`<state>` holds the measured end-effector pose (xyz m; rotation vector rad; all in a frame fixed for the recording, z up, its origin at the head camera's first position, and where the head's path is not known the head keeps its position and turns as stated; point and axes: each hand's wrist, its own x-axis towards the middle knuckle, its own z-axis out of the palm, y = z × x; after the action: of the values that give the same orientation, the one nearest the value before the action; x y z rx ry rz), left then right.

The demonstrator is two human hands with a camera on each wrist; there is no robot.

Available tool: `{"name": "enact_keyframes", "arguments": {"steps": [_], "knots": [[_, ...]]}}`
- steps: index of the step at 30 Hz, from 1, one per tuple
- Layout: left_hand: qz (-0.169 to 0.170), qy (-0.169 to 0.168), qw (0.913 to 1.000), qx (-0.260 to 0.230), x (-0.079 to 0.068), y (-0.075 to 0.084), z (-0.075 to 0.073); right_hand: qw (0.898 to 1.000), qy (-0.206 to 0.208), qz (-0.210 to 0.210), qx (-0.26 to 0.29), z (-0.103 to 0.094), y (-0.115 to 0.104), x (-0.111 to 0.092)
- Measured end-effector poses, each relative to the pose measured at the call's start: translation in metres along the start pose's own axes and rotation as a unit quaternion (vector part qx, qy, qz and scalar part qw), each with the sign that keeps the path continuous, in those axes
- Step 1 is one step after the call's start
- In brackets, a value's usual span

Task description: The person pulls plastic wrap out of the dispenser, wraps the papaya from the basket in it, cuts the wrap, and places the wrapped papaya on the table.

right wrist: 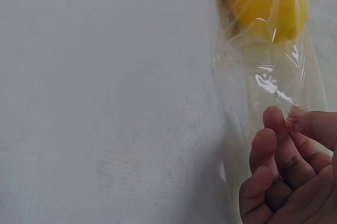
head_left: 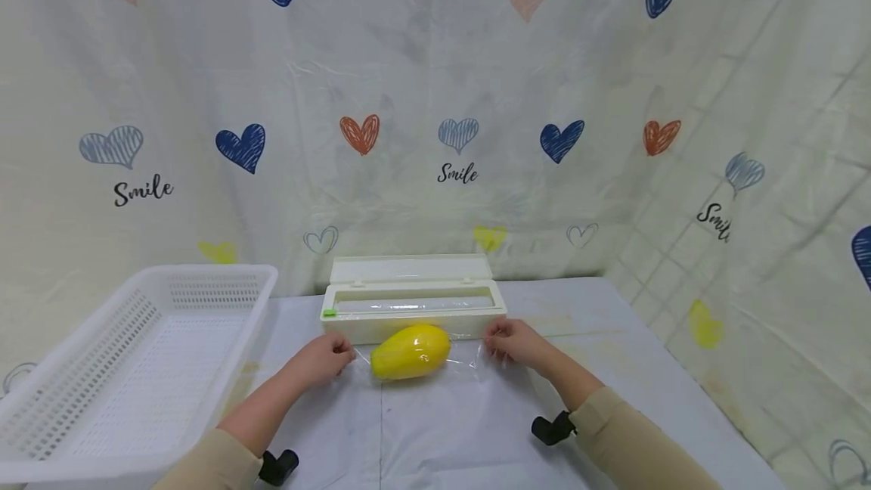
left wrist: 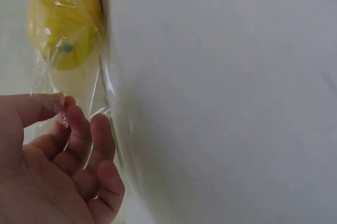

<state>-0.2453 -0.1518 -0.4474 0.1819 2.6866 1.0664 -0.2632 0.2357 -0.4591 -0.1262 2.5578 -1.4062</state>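
A yellow, papaya-like fruit (head_left: 410,352) lies on the table in front of the wrap box, with clear plastic wrap (head_left: 466,360) around it. My left hand (head_left: 320,360) pinches the film's gathered end on the fruit's left. On the other side my right hand (head_left: 514,342) pinches the opposite end between thumb and fingertips. In the left wrist view the film (left wrist: 100,89) stretches from the thumb and fingers to the fruit (left wrist: 66,21). Bunched film (right wrist: 268,84) runs likewise from my right fingertips to the fruit (right wrist: 268,2) in the right wrist view.
Behind the fruit stands a white wrap dispenser box (head_left: 411,327), its lid (head_left: 410,269) raised and a clear film roll (head_left: 415,304) inside. A white perforated basket (head_left: 224,376) sits at the left. A curtain printed with hearts (head_left: 408,59) hangs behind the white-covered table (head_left: 442,437).
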Motion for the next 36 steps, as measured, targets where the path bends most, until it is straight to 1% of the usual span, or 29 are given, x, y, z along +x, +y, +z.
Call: {"name": "enact_keyframes", "arguments": {"steps": [2,6,10,12,14,16,17,19,21,22,23,24,25,26,27,29,30,31,32,33,36], "knots": [[0.0,-0.008,0.9998,-0.018,0.001,-0.002,0.0,1.0,-0.004,0.003,-0.001,0.001,-0.001,-0.002],[-0.019,-0.021,0.996,-0.084,0.004,-0.008,0.001,1.0,-0.015,0.0,0.002,-0.001,-0.002,-0.006],[-0.048,-0.032,0.9838,-0.17,0.001,-0.01,-0.001,1.0,-0.025,-0.004,0.013,-0.007,-0.002,-0.009],[-0.054,-0.034,0.974,-0.218,-0.003,-0.009,-0.002,0.999,-0.028,-0.006,0.02,-0.009,0.0,-0.009],[-0.056,-0.028,0.9641,-0.258,-0.007,-0.007,-0.004,0.999,-0.029,-0.007,0.026,-0.012,0.001,-0.009],[-0.052,-0.009,0.9608,-0.272,-0.012,-0.003,-0.005,0.999,-0.027,-0.01,0.033,-0.013,0.001,-0.009],[-0.051,0.006,0.9616,-0.27,-0.015,0.0,-0.006,0.999,-0.025,-0.009,0.036,-0.014,0.002,-0.009],[-0.04,0.049,0.9705,-0.232,-0.02,0.004,-0.007,0.999,-0.017,-0.006,0.04,-0.014,0.002,-0.01],[-0.012,0.103,0.9811,-0.163,-0.028,0.01,-0.006,0.999,-0.008,-0.003,0.041,-0.015,0.001,-0.011],[0.007,0.131,0.9833,-0.126,-0.032,0.013,-0.005,0.999,-0.002,-0.001,0.042,-0.015,0.001,-0.011],[0.036,0.158,0.9831,-0.085,-0.037,0.016,-0.003,0.999,0.004,-0.002,0.04,-0.015,0.0,-0.012],[0.069,0.182,0.9799,-0.042,-0.041,0.019,0.0,0.999,0.009,-0.008,0.035,-0.016,-0.001,-0.014],[0.107,0.202,0.9736,-0.001,-0.046,0.023,0.003,0.999,0.017,-0.015,0.031,-0.017,-0.003,-0.015],[0.145,0.215,0.965,0.041,-0.05,0.026,0.006,0.999,0.026,-0.024,0.024,-0.017,-0.005,-0.017],[0.183,0.221,0.9549,0.078,-0.053,0.03,0.01,0.999,0.037,-0.032,0.014,-0.018,-0.007,-0.019],[0.253,0.214,0.9342,0.133,-0.057,0.035,0.016,0.997,0.063,-0.049,-0.014,-0.018,-0.013,-0.023],[0.276,0.202,0.9276,0.151,-0.058,0.036,0.018,0.995,0.075,-0.058,-0.03,-0.017,-0.015,-0.024],[0.292,0.188,0.9229,0.165,-0.058,0.038,0.021,0.993,0.086,-0.063,-0.041,-0.016,-0.018,-0.026],[0.302,0.172,0.921,0.176,-0.058,0.038,0.023,0.992,0.094,-0.071,-0.054,-0.014,-0.021,-0.028],[0.307,0.156,0.9213,0.18,-0.058,0.038,0.025,0.99,0.095,-0.08,-0.064,-0.013,-0.024,-0.03],[0.3,0.123,0.9269,0.188,-0.055,0.037,0.029,0.983,0.075,-0.135,-0.097,-0.006,-0.031,-0.038]]}}
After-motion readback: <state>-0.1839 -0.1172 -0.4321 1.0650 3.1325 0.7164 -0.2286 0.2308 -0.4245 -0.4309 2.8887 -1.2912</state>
